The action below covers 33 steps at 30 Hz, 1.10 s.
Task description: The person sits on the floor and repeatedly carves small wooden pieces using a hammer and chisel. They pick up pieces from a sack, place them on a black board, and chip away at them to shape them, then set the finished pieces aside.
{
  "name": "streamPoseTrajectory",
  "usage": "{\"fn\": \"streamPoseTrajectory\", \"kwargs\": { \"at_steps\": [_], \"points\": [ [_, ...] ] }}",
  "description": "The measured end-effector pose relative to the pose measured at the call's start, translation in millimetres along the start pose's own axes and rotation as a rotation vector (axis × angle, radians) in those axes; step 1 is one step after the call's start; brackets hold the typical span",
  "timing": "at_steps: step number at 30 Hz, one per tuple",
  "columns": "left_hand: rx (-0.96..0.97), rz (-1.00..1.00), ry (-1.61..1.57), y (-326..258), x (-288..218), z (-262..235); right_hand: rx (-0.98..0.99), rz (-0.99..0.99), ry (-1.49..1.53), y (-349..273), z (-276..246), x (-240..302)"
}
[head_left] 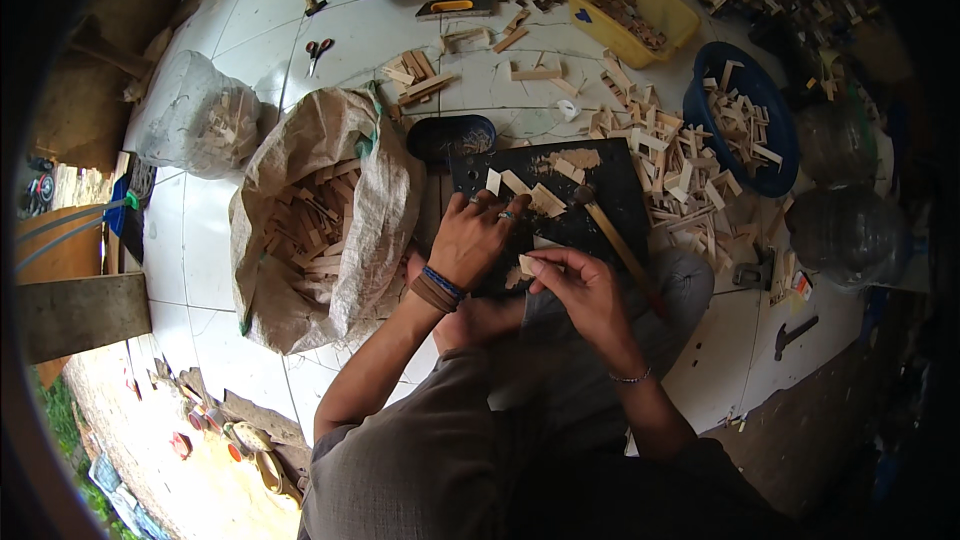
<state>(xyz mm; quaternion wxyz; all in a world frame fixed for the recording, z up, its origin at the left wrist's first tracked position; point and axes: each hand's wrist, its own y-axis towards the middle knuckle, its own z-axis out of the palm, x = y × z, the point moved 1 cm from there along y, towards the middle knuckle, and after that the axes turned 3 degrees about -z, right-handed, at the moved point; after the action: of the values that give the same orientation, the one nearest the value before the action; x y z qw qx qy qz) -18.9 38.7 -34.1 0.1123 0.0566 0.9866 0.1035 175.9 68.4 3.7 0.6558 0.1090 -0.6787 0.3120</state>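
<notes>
I sit cross-legged on a white tiled floor with a black work board (625,202) in front of me. My left hand (482,238), with rings and wristbands, rests palm down on the board's near edge, fingers spread beside small pale wood pieces (547,200). My right hand (580,285) pinches a small pale wood piece (527,264) between thumb and fingers, just off the board's near edge. A hammer with a wooden handle (622,250) lies across the board to the right of both hands.
An open woven sack (385,195) of wood offcuts stands to my left. A clear bag (195,120) lies beyond it. A heap of wood strips (680,170), a blue basin (775,105), a yellow tub (680,15), scissors (317,50) and clear jugs (850,230) surround the board.
</notes>
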Motion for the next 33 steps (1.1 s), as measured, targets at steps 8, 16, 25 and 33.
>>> {"fn": "streamPoseTrajectory", "kwargs": {
  "at_steps": [8, 16, 25, 33],
  "points": [
    [0.049, 0.041, -0.002, 12.7, -7.6, 1.7, -0.001, 0.032, -0.024, -0.5, 0.1, 4.0],
    [-0.141, -0.139, -0.652, -8.3, 4.2, -23.0, 0.01, 0.022, 0.033, -0.7, 0.5, 3.8],
    [-0.308, -0.658, -1.513, -44.3, 19.5, -6.0, -0.012, 0.017, 0.047, 1.4, -1.1, 0.1],
    [-0.443, -0.955, -1.789, -50.1, 20.7, 4.0, -0.013, 0.012, 0.035, 0.3, -4.8, -2.3]
  ]
}}
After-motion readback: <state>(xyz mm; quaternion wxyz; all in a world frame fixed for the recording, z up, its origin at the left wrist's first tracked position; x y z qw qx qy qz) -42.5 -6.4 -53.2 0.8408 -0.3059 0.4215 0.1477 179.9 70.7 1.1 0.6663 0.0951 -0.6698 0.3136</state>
